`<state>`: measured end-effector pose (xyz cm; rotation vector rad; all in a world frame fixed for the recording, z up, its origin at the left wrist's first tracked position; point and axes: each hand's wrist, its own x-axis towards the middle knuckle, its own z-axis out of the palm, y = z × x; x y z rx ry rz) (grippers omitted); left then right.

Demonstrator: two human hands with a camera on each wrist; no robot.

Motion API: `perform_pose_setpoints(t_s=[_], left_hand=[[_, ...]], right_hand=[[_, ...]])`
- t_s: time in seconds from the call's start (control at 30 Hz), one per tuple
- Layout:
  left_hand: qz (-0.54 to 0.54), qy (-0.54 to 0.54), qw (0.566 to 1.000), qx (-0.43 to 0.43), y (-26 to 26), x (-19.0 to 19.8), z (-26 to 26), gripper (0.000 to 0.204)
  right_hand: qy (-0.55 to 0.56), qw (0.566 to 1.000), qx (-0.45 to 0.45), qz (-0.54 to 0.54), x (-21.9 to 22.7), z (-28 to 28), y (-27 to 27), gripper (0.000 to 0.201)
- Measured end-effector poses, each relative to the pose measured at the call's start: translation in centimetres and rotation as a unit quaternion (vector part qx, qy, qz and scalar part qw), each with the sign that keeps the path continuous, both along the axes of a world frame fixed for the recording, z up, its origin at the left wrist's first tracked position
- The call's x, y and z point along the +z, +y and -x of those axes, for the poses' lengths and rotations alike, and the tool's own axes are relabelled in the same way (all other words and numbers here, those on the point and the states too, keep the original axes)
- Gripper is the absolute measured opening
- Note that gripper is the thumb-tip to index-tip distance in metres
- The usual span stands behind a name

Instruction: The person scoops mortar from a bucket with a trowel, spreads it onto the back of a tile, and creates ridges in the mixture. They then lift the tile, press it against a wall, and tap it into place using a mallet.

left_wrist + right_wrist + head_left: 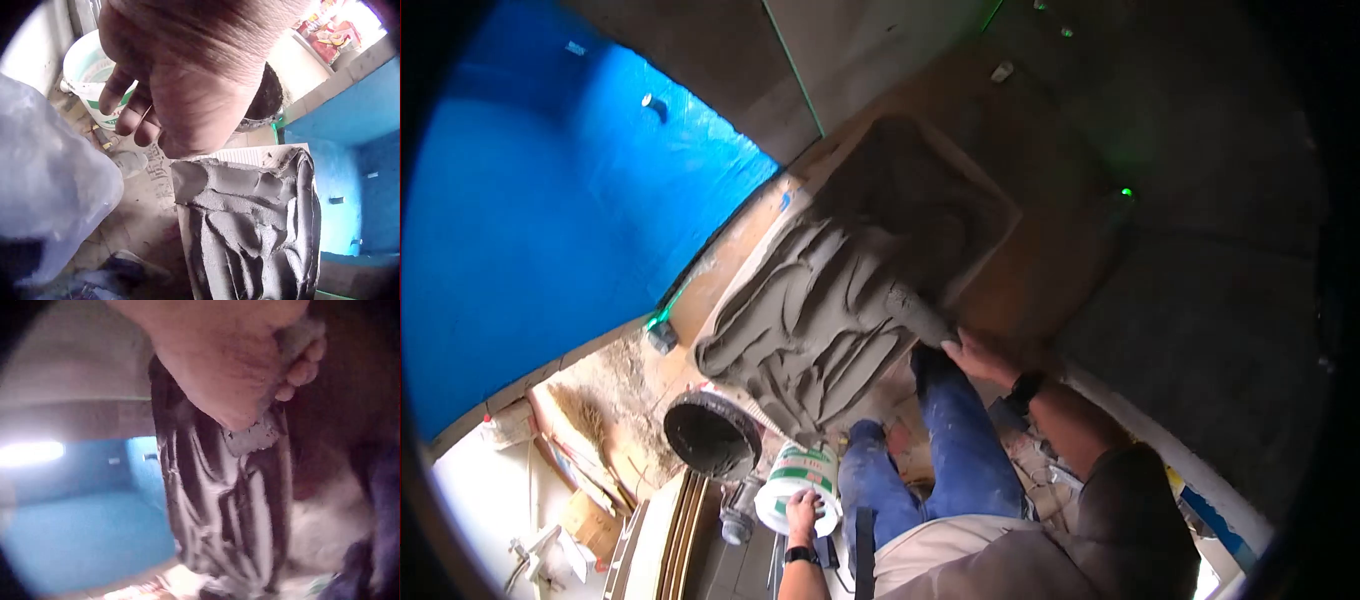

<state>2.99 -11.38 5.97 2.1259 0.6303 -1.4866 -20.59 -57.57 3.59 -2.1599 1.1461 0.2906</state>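
Grey wet mortar (820,300) lies in thick ridged strokes over a large rectangular tile, whose pale ribbed edge (240,156) shows in the left wrist view. My right hand (985,358) holds a mortar-smeared trowel (915,312) at the tile's near side. In the right wrist view, the fingers (303,372) curl round its handle and the blade (251,439) overlaps the mortar. Over the white bucket (775,500) with green print, my left hand (803,515) hangs with fingers loosely bent and nothing in them.
A black tub (710,435) with dark residue stands near the tile's lower corner. Long boards (670,540) lean beside the bucket. A blue-coated recess (550,230) with pipe stubs lies left, and a broom head (580,412) below it. My legs (965,440) are close to the tile.
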Motion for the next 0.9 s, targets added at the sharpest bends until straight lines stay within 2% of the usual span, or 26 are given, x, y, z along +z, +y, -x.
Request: perform_pose_setpoints(t_s=[0.03, 0.1, 0.17, 0.23, 0.27, 0.3, 0.33, 0.37, 0.4, 0.43, 0.47, 0.53, 0.6, 0.63, 0.67, 0.7, 0.73, 0.77, 0.8, 0.83, 0.87, 0.9], left_hand=[[-0.006, 0.003, 1.000, 0.008, -0.7, 0.8, 0.0, 0.030], [-0.006, 0.004, 1.000, 0.021, -1.7, 1.2, 0.2, 0.028], [-0.007, 0.007, 1.000, 0.026, 0.1, 1.1, 0.2, 0.028], [-0.020, 0.016, 1.000, 0.002, 1.4, 0.2, 0.2, 0.028], [-0.028, 0.021, 0.999, -0.010, 2.4, 0.3, 0.1, 0.028], [-0.028, 0.024, 0.999, -0.015, 2.6, 0.3, -0.1, 0.029], [-0.024, 0.016, 1.000, -0.009, 2.6, 0.7, -0.2, 0.029], [-0.019, 0.005, 1.000, -0.005, 2.2, 1.3, -0.5, 0.030], [-0.012, -0.006, 1.000, -0.001, 2.0, 1.4, -0.8, 0.030], [-0.003, -0.008, 1.000, -0.009, 2.5, 1.3, -1.2, 0.030], [0.008, -0.010, 1.000, -0.017, 3.2, 1.0, -1.6, 0.030], [-0.001, -0.014, 1.000, -0.021, 4.1, 0.9, -2.5, 0.030], [-0.004, -0.034, 0.999, -0.008, 5.8, 0.4, -3.1, 0.030], [-0.009, -0.039, 0.999, -0.006, 5.9, 0.7, -3.3, 0.029], [-0.019, -0.040, 0.999, -0.005, 6.2, 1.2, -3.4, 0.028], [-0.027, -0.043, 0.999, 0.011, 6.5, 1.3, -3.1, 0.025], [-0.032, -0.047, 0.998, 0.014, 6.7, 1.4, -2.8, 0.024], [-0.038, -0.049, 0.998, 0.017, 6.9, 1.3, -2.3, 0.023], [-0.049, -0.051, 0.997, 0.023, 7.4, 1.4, -1.6, 0.022], [-0.045, -0.046, 0.998, 0.023, 7.2, 1.6, -0.9, 0.022], [-0.042, -0.044, 0.997, 0.041, 7.0, 1.9, -0.1, 0.023], [-0.049, -0.044, 0.996, 0.053, 6.4, 2.3, 0.8, 0.023]], right_hand=[[-0.050, 0.998, -0.020, 0.045, -3.6, 2.0, 1.0, 0.044], [0.083, 0.992, -0.084, -0.042, -3.8, 2.9, -1.9, 0.042], [0.043, 0.996, -0.073, 0.016, -3.5, 4.3, -1.9, 0.044], [0.025, 0.978, -0.177, -0.107, -2.7, 4.7, -0.6, 0.045], [0.023, 0.923, -0.280, -0.263, -2.3, 3.9, 2.0, 0.046], [0.017, 0.834, -0.371, -0.408, -1.8, 2.4, 4.2, 0.050], [0.025, 0.844, -0.365, -0.391, 2.4, -0.9, 5.6, 0.053], [0.022, 0.842, -0.352, -0.408, 2.7, -2.1, 8.1, 0.052], [0.039, 0.851, -0.294, -0.433, 2.5, -2.6, 10.0, 0.053], [0.037, 0.914, -0.218, -0.340, 0.9, -3.2, 12.7, 0.055], [0.021, 0.943, -0.159, -0.293, -0.2, -3.6, 14.6, 0.055], [0.089, 0.970, -0.020, -0.226, 2.1, -4.6, 13.7, 0.051], [0.126, 0.979, 0.079, -0.136, 3.1, -4.9, 10.1, 0.047], [0.134, 0.988, 0.062, -0.048, 2.5, -4.6, 8.4, 0.039], [0.153, 0.988, 0.009, -0.014, 3.3, -4.9, 6.0, 0.039], [0.086, 0.996, -0.008, 0.014, -2.4, -2.5, 4.8, 0.043], [0.032, 0.987, -0.159, 0.014, -3.5, -3.0, 2.8, 0.047], [-0.003, 0.969, -0.240, 0.052, -3.6, -3.9, 0.6, 0.051], [-0.087, 0.913, -0.352, -0.189, -3.6, -4.7, -1.3, 0.049], [-0.111, 0.785, -0.480, -0.376, -3.1, -5.8, -3.3, 0.049], [-0.270, 0.672, -0.550, -0.416, -3.1, -7.8, -2.7, 0.049], [-0.232, 0.688, -0.547, -0.416, -2.9, -10.3, -1.1, 0.048]])
